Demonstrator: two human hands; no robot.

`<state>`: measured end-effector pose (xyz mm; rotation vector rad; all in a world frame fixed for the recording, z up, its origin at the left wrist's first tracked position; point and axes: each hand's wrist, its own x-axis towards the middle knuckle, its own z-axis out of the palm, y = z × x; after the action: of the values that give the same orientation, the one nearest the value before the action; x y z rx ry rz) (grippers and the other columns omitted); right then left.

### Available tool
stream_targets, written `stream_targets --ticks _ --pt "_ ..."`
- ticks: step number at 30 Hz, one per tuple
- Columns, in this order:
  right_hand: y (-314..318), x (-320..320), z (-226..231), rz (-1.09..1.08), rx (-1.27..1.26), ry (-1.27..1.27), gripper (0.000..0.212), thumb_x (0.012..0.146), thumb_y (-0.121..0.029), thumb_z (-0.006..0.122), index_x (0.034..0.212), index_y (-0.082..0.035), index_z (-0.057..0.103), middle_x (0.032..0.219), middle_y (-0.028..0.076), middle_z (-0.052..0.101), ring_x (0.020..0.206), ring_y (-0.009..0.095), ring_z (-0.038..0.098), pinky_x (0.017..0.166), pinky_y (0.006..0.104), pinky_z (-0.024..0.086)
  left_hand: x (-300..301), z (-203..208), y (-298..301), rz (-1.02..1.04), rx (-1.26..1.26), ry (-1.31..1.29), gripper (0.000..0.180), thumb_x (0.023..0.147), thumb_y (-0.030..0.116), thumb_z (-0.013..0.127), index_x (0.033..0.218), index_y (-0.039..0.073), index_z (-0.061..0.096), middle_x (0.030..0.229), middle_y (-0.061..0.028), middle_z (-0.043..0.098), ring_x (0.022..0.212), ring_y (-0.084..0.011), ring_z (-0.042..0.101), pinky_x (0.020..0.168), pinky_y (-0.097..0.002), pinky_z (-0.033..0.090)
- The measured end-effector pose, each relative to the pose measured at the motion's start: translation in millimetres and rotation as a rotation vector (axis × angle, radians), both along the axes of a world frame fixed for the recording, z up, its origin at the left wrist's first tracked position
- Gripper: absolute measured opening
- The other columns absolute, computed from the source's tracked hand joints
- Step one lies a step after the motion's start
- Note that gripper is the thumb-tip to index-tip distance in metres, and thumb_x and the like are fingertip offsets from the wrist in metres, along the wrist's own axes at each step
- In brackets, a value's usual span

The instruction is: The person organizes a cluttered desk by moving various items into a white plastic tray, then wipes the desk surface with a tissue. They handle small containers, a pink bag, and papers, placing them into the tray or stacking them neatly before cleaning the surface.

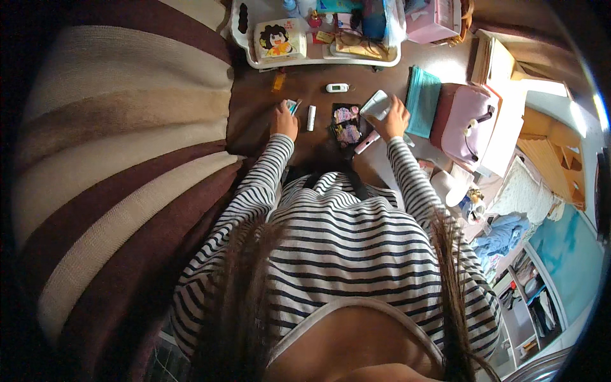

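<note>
My left hand (284, 122) is closed on a small white-and-teal packet (292, 106) at the left of the brown table. Just right of it a white capped tube (311, 118) lies lengthwise. My right hand (397, 119) grips the right side of a flat, pale rectangular case (375, 104), which lies at a slant. Between the hands are a black sheet with pink and purple pictures (346, 125) and, farther off, a white thermometer-like device with a small display (337, 88). A slim pink stick (366, 142) sits below the case, near my right wrist.
A white tray (321, 62) full of small items spans the far edge. An orange piece (279, 81) lies before it. At right stand a teal pleated stack (424, 102), a pink handled bag (464, 121) and a pink box (435, 22). A striped curtain-like cloth (127, 127) borders the left.
</note>
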<state>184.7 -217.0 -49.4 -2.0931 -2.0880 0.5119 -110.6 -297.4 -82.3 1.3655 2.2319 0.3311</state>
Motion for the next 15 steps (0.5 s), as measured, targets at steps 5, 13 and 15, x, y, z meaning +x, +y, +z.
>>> stream_targets --ticks 5,13,15 --pt "21.9 -7.5 16.7 0.036 -0.248 -0.206 0.091 0.051 -0.037 0.082 0.127 -0.015 0.037 0.124 0.008 0.039 0.115 0.032 0.037 0.092 0.0446 0.037 15.8 29.2 8.1 -0.115 -0.046 0.101 0.047 0.076 0.009 0.058 0.119 0.002 0.039 0.117 -0.0229 0.042 0.105 -0.0354 0.046 0.089 -0.0413 0.04" --pt "-18.4 14.5 9.1 -0.007 0.194 0.023 0.049 0.069 -0.022 0.07 0.111 -0.007 0.05 0.112 0.013 0.048 0.105 0.032 0.043 0.089 0.0405 0.038 42.7 54.0 0.2 -0.255 0.181 0.205 0.057 0.07 0.013 0.063 0.122 0.005 0.04 0.122 -0.0144 0.039 0.108 -0.0317 0.041 0.095 -0.0435 0.032" --pt "-37.5 18.1 6.5 -0.1 0.133 0.11 0.031 0.073 -0.018 0.064 0.099 -0.007 0.053 0.105 0.014 0.051 0.101 0.034 0.044 0.087 0.0412 0.037 54.9 56.7 8.3 -0.542 0.17 0.063 0.068 0.069 0.021 0.068 0.127 0.009 0.035 0.127 -0.0126 0.035 0.117 -0.031 0.034 0.099 -0.0456 0.028"
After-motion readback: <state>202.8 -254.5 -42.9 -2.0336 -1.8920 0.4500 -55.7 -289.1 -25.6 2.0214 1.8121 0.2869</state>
